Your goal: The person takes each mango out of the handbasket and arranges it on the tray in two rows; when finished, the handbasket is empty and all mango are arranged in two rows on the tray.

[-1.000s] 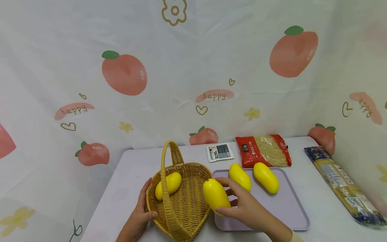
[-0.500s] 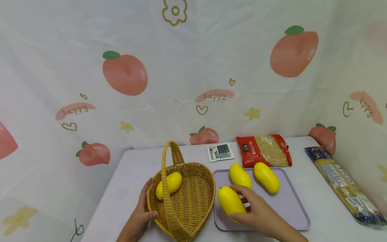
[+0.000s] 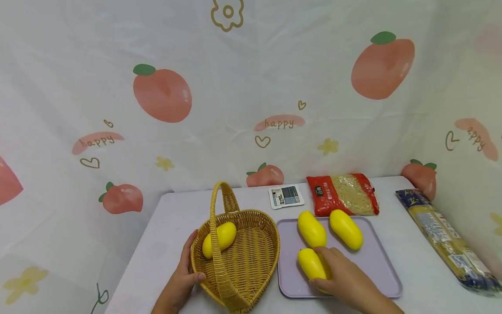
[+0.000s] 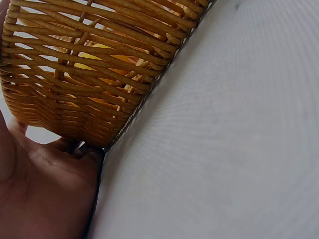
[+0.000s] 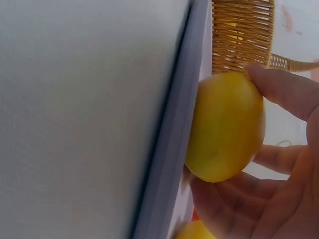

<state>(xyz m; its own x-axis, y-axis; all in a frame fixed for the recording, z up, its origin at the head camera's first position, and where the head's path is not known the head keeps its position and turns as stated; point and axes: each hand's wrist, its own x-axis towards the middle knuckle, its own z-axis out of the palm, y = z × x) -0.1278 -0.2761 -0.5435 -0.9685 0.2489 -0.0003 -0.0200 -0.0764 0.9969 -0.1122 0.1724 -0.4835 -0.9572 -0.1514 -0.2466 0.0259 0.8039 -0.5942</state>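
A heart-shaped wicker basket [image 3: 251, 253] with a tall arched handle stands on the table, one yellow mango [image 3: 226, 235] inside it. My left hand [image 3: 181, 277] holds its left side, thumb over the rim and fingers along the outer wall. In the left wrist view that hand [image 4: 50, 184] is against the woven wall [image 4: 75, 94]. Over the front of a lilac tray [image 3: 374, 270], my right hand [image 3: 343, 277] grips a second mango [image 3: 311, 264]. The right wrist view has this mango [image 5: 227, 127] between thumb and fingers, low at the tray. Two more mangoes [image 3: 311, 229] lie behind on the tray.
Behind the tray lies a red bag of pasta [image 3: 345, 195], beside a small white flat packet [image 3: 286, 197]. A long pack of noodles [image 3: 443, 237] runs along the table's right side. A peach-print cloth [image 3: 219, 87] hangs behind the table.
My right hand has carried the mango from the basket's right rim rightward and down onto the front of the tray. The left hand and basket stay nearly in place.
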